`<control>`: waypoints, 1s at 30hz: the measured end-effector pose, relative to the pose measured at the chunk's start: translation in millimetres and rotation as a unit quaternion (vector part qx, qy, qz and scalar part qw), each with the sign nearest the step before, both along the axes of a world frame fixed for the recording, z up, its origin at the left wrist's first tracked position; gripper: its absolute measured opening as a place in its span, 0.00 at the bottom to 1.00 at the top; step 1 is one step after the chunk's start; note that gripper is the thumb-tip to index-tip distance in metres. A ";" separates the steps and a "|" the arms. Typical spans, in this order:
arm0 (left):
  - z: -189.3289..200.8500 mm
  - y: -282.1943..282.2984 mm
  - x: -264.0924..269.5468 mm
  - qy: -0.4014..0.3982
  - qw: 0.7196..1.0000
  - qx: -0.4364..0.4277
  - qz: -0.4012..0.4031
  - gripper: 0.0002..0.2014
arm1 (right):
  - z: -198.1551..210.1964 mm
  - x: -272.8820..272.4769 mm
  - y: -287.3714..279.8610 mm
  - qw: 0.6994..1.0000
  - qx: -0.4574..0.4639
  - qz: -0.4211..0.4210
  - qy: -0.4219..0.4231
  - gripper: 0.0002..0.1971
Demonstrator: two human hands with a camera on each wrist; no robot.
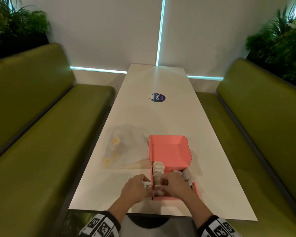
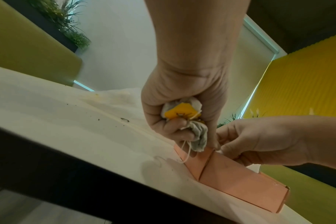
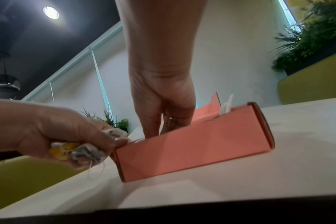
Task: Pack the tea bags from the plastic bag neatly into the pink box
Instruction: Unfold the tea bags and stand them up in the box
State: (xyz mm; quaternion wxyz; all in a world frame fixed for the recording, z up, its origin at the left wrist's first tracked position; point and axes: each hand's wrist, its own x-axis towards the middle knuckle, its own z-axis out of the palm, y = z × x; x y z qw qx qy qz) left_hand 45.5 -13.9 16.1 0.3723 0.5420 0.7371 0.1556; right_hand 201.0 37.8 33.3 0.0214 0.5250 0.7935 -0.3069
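Observation:
The open pink box [image 1: 171, 151] sits on the white table [image 1: 161, 117], its lid leaning back. Rows of white tea bags [image 1: 158, 170] stand along its left and right sides. My left hand [image 1: 138, 186] is at the box's near left corner and grips a crumpled bunch of tea bags [image 2: 182, 112] with yellow tags; strings hang from it. My right hand [image 1: 166, 184] reaches over the near wall into the box, and its fingertips [image 2: 223, 149] pinch a white tea bag [image 1: 158, 187]. The clear plastic bag [image 1: 125, 147] lies left of the box with a few tea bags inside.
A round blue sticker [image 1: 158, 97] is farther up the table. Green bench seats [image 1: 41, 134] run along both sides, with plants [image 1: 280, 40] behind them. The table's near edge [image 1: 161, 214] is just behind my wrists. Dark specks dot the tabletop [image 2: 98, 119].

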 end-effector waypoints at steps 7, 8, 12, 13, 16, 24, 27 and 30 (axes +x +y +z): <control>-2.2 -1.4 0.0 -0.011 1.000 0.006 0.006 0.19 | -8.2 -9.2 -6.2 0.993 0.049 -0.097 0.052 0.04; -2.1 -1.5 0.3 -0.011 1.000 0.007 0.007 0.19 | -9.1 -7.5 -6.3 0.991 0.056 -0.103 0.063 0.05; -3.2 -2.5 0.8 -0.010 1.000 0.006 0.007 0.18 | -7.3 3.4 -6.3 0.992 0.082 -0.086 0.040 0.02; -3.4 -2.6 1.0 -0.011 1.000 0.005 0.009 0.18 | -6.1 5.9 -7.3 0.995 0.074 -0.066 0.029 0.02; -2.8 -2.2 1.8 -0.007 1.000 0.002 0.009 0.20 | -2.8 11.2 -13.3 0.998 0.044 0.034 -0.030 0.10; -3.2 -2.6 3.1 0.005 1.000 0.008 0.007 0.21 | -10.9 -1.7 -19.8 0.997 -0.021 0.057 -0.048 0.13; -2.0 -2.0 3.6 0.011 1.000 0.007 0.004 0.22 | -7.1 -5.7 -22.5 0.999 -0.020 0.033 -0.028 0.16; -1.7 -2.0 4.2 0.016 1.000 0.006 0.003 0.22 | -3.3 -7.9 -24.0 0.998 0.005 0.036 -0.049 0.12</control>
